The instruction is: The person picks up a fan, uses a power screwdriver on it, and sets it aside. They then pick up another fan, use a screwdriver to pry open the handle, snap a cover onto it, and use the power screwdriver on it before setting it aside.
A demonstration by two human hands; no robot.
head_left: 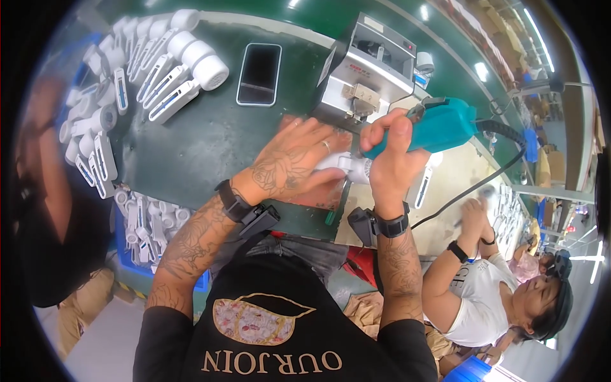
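Observation:
My right hand (398, 156) is wrapped round a teal corded electric screwdriver (445, 124), its front end pointing left and down. My left hand (299, 156) presses on a white appliance (359, 170), shaped like a small hair dryer, with its thumb on one side and fingers on the other. That appliance lies on a reddish mat (315, 194) at the table's near side, its round barrel beside my right wrist. The screwdriver's tip is hidden by my hands, so contact with the appliance cannot be made out.
A silver machine (366, 70) stands just beyond my hands. A phone (259, 74) lies on the green table. White appliances (197, 60) crowd the far left; more fill a blue bin (149, 270). The screwdriver's black cable (474, 194) curves right. Co-workers sit on both sides.

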